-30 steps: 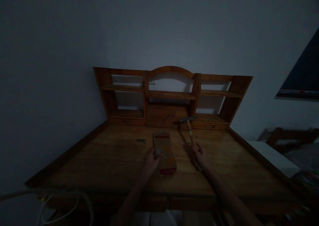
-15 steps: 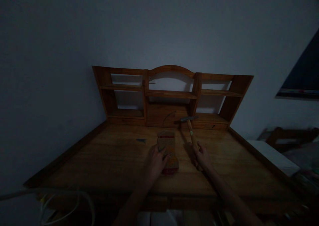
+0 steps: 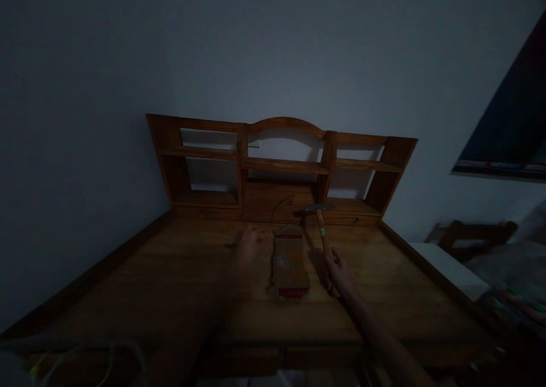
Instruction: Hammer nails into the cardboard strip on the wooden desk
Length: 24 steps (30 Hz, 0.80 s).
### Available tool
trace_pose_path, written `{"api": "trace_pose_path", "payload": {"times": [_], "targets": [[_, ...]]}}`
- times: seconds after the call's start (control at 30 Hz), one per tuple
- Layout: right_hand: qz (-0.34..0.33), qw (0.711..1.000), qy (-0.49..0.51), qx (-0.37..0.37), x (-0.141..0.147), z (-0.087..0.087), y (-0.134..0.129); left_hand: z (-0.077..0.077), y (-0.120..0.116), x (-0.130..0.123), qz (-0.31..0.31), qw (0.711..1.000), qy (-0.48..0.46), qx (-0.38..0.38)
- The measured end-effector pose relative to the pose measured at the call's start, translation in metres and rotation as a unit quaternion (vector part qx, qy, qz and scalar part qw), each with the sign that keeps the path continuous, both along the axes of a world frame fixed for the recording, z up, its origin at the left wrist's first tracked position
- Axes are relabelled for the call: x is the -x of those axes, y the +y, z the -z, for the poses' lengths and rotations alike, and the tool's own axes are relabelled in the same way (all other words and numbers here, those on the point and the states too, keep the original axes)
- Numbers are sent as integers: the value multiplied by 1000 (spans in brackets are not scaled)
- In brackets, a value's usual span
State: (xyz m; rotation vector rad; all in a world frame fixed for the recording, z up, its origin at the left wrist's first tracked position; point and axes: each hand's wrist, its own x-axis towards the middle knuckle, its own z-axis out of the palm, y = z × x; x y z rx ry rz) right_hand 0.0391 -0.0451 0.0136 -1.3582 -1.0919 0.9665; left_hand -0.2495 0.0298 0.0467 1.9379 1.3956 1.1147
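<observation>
My right hand (image 3: 336, 272) is closed around the wooden handle of a hammer (image 3: 323, 232). The hammer's metal head points toward the back of the desk, above the wood. Left of it lies a worn brown block with red ends (image 3: 291, 262), perhaps a cardboard box. My left hand (image 3: 249, 245), smeared by motion, is at the left of the block, over a few thin dark pieces that look like nails (image 3: 230, 245). It partly covers them. Whether its fingers hold anything is not visible.
The wooden desk (image 3: 179, 279) has a shelf unit (image 3: 284, 164) along its back edge, against the wall. White cables (image 3: 111, 356) hang at the front left. A white surface (image 3: 450, 267) and a wooden chair back (image 3: 478, 233) are at the right. The room is dim.
My left hand has left the block and moved left and away from me to the thin dark pieces. My right hand keeps the hammer in nearly the same place. The view has shifted slightly.
</observation>
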Motion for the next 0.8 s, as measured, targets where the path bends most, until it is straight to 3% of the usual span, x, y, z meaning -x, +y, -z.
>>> {"api": "trace_pose_path", "payload": {"times": [0.13, 0.27, 0.67, 0.8], "targets": [[2, 1000, 10, -14, 0, 6, 4, 11, 49, 75, -37, 999, 3, -26], [-5, 1000, 4, -13, -3, 8, 5, 24, 56, 115, 24, 997, -40, 55], [19, 1000, -6, 9, 2, -4, -4, 34, 46, 131, 140, 986, -12, 90], [29, 1000, -7, 10, 1, -3, -2, 36, 46, 129, 137, 986, -15, 96]]}}
